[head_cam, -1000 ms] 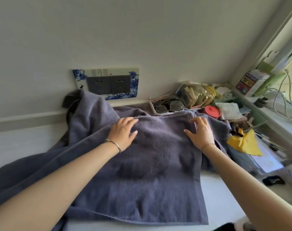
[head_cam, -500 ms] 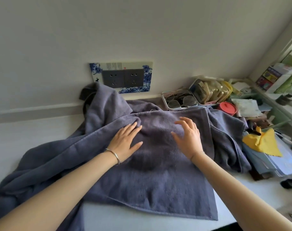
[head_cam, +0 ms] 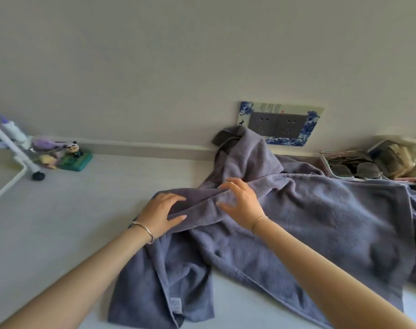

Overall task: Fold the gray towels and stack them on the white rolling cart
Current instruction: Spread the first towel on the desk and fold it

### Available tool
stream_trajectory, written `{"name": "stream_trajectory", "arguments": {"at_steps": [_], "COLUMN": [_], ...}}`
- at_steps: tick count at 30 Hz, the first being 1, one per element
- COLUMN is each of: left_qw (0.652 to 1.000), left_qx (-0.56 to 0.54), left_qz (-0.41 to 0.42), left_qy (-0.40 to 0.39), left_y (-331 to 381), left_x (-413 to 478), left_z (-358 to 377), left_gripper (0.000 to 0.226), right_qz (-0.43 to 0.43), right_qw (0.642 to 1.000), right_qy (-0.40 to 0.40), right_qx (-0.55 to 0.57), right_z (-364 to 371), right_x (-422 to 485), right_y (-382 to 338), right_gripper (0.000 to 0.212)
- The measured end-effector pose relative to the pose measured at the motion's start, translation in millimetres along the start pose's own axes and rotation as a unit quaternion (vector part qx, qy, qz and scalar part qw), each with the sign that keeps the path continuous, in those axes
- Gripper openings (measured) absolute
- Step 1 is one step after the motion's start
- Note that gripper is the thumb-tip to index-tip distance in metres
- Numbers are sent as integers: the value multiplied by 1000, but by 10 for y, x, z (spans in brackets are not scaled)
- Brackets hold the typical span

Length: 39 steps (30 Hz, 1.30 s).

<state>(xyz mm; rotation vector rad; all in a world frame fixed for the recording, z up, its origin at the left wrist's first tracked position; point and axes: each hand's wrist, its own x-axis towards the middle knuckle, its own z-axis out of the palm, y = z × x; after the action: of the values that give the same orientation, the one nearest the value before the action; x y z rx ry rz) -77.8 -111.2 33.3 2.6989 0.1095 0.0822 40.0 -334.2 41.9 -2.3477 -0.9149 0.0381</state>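
A flattened gray towel [head_cam: 344,224] lies spread on the white surface at the right. A second, crumpled gray towel [head_cam: 173,281] runs from the wall socket down to the lower left, partly under the flat one. My left hand [head_cam: 163,216] pinches a raised ridge of this crumpled towel between fingers and thumb. My right hand [head_cam: 241,205] curls over the same ridge just to the right, thumb below it. The white rolling cart [head_cam: 16,160] shows only as a white frame and a black wheel at the far left.
A blue-patterned socket plate [head_cam: 279,124] sits on the wall behind the towels. A white basket of glasses [head_cam: 349,166] and a clear bag of clutter [head_cam: 401,157] stand at the right. A green box with small toys [head_cam: 66,159] lies by the cart.
My view has swung left, bringing the cart into sight. Both hands left the flat towel and moved left onto the crumpled towel, closing on its ridge.
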Motion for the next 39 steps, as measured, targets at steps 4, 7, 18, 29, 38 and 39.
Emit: {"name": "stream_trajectory", "arguments": {"at_steps": [4, 7, 18, 29, 38, 39], "left_qw": [998, 995, 993, 887, 822, 823], "left_qx": [18, 58, -59, -421, -531, -533], "left_qz": [-43, -60, -95, -120, -34, -30], "left_qy": [-36, -61, -42, -149, -205, -194], "left_y": [-377, -679, -1036, -820, -328, -302], "left_x": [-287, -442, -632, -412, -197, -192], "left_z": [-114, -161, -130, -501, -1459, -1505], "left_gripper": [72, 68, 22, 6, 34, 34], "right_qz": [-47, -64, -38, 55, 59, 56], "right_qw": [998, 991, 959, 976, 951, 953], "right_qy": [-48, -115, -217, -198, -264, -257], "right_qx": [8, -17, -177, 71, 149, 152], "right_z": [377, 648, 1221, 608, -336, -432], "right_x": [113, 156, 259, 382, 580, 601], "right_y": [-442, -764, -1281, -1281, -1990, -2029], "right_gripper": [46, 48, 42, 17, 45, 47]}}
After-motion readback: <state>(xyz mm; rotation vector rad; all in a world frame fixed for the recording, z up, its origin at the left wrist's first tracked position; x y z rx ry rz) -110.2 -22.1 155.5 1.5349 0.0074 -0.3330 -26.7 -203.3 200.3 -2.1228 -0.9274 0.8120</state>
